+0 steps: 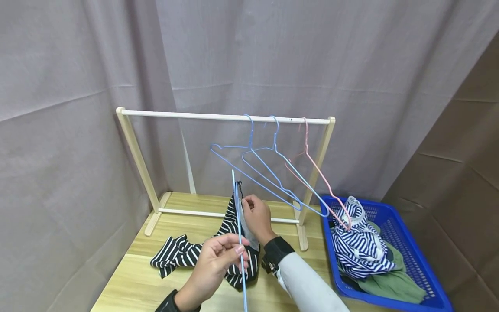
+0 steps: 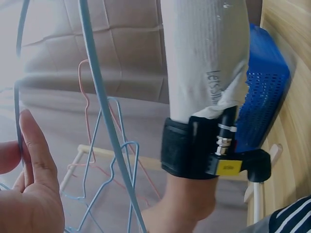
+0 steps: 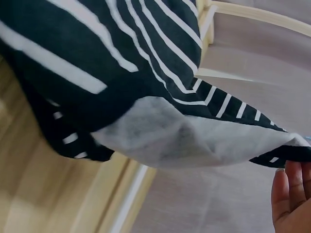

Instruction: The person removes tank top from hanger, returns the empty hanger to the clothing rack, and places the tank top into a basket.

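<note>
Pinched between the thumb and fingers of my left hand (image 1: pixel 214 264) is a light blue clothes hanger (image 1: pixel 239 225), seen edge-on in the head view; its wire (image 2: pixel 104 102) crosses the left wrist view. A black-and-white striped shirt (image 1: pixel 230 221) with a grey section (image 3: pixel 170 131) hangs up from the wooden table near the hanger's upper part. My right hand (image 1: pixel 259 219) grips the shirt's raised upper edge, fingers curled at the cloth in the right wrist view. The shirt's lower part and one striped end (image 1: pixel 175 255) lie on the table, partly behind my left hand.
Behind my hands stands a wooden rack with a white rail (image 1: pixel 187 115). Two blue hangers (image 1: pixel 251 134) and a pink hanger (image 1: pixel 306 143) hang from it. At the right, a blue basket (image 1: pixel 409 247) holds a blue-and-white striped garment (image 1: pixel 360 247) and green cloth (image 1: pixel 393 281).
</note>
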A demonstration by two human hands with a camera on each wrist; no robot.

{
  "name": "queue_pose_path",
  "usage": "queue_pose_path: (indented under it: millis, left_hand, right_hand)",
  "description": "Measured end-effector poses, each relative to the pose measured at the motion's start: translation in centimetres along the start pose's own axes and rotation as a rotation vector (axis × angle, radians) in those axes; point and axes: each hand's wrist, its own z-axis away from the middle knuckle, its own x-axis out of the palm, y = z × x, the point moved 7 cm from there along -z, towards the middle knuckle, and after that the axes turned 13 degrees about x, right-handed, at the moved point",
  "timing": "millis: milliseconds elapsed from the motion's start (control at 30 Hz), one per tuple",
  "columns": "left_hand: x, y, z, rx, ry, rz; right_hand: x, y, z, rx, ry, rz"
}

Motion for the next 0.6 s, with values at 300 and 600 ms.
queue_pose_path:
  millis: [300,600]
  left_hand:
    - [0.1,0.0,0.0,-0.011,-0.002,-0.029]
    - [-0.5,0.0,-0.1,0.009,0.018,-0.02]
  right_hand:
    - [0.5,1.9,0.5,-0.009,-0.019,0.058]
    - [2.4,2.5,3.6,-0.25,-0.211,0.305]
